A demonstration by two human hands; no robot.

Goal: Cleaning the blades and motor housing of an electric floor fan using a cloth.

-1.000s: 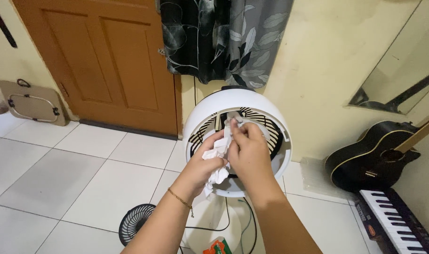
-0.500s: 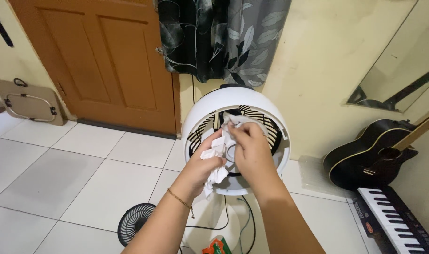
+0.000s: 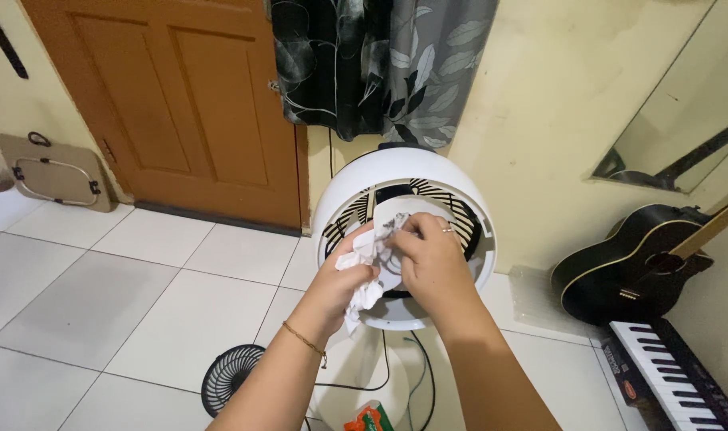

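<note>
While both hands are up in front of the fan (image 3: 404,172), they are bunched close together on a white tissue (image 3: 362,271). The fan is big, round and white, with its front cover off, so its black and cream ribs show inside. It stands on the floor (image 3: 124,311) close to the yellow wall (image 3: 555,112).

The left hand (image 3: 344,279) is closed around the crumpled tissue, and a bit of tissue hangs down under its fingers. A thin gold bracelet (image 3: 304,342) sits on that wrist. The right hand (image 3: 432,259) is curled too, pinching the top of the same tissue with its fingertips, right in front of the middle of the fan. A ring shows on one finger. Both hands touch the tissue, and the tissue is pressed near a pale round part in the fan's middle. I cannot tell if it touches the fan.

Below the fan, on the white tiles, lies a small round black grille (image 3: 228,375). Thin cords (image 3: 384,367) run down from the fan. A small orange and green packet (image 3: 369,418) lies under the fan at the bottom edge.

Left of the fan is a brown door (image 3: 180,104). Above the fan hangs a dark curtain with leaves (image 3: 380,64). Right of the fan, a black guitar (image 3: 627,271) leans on the wall, and a keyboard (image 3: 675,375) lies beside it.
</note>
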